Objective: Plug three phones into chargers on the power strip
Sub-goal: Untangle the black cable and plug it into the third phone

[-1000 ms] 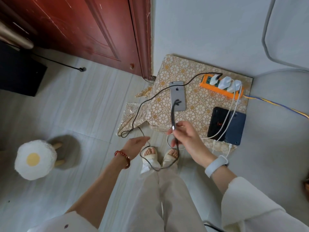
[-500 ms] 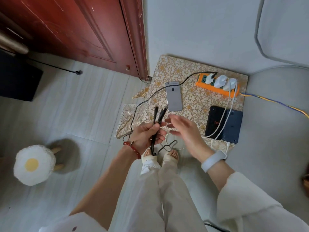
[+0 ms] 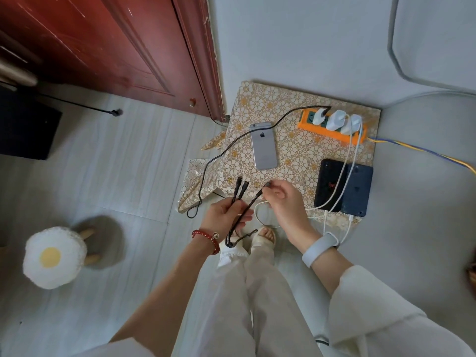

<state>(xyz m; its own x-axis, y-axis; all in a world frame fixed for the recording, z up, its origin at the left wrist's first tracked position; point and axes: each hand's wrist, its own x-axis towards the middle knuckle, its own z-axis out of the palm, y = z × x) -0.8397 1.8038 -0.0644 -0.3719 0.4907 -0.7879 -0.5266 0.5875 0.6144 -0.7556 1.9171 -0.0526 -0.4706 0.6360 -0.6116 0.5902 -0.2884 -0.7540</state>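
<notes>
Since half a second ago: my right hand (image 3: pixel 286 202) was loose beside the black cable's (image 3: pixel 239 215) plug ends, now its fingers (image 3: pixel 273 188) pinch one plug (image 3: pixel 268 185) and hold it apart from the other two. My left hand (image 3: pixel 224 215) has stayed curled round the cable bundle; two plugs stick up past its fingers. Palm faces up, wrist low over my feet. Right wrist bent, knuckles up. Silver phone (image 3: pixel 263 145) lies face down on the desk (image 3: pixel 296 155) just beyond both hands, unplugged. Two dark phones (image 3: pixel 343 186) sit right of my right hand, white cables in them. Orange power strip (image 3: pixel 332 128) is far behind, three white chargers (image 3: pixel 337 121) in it.
</notes>
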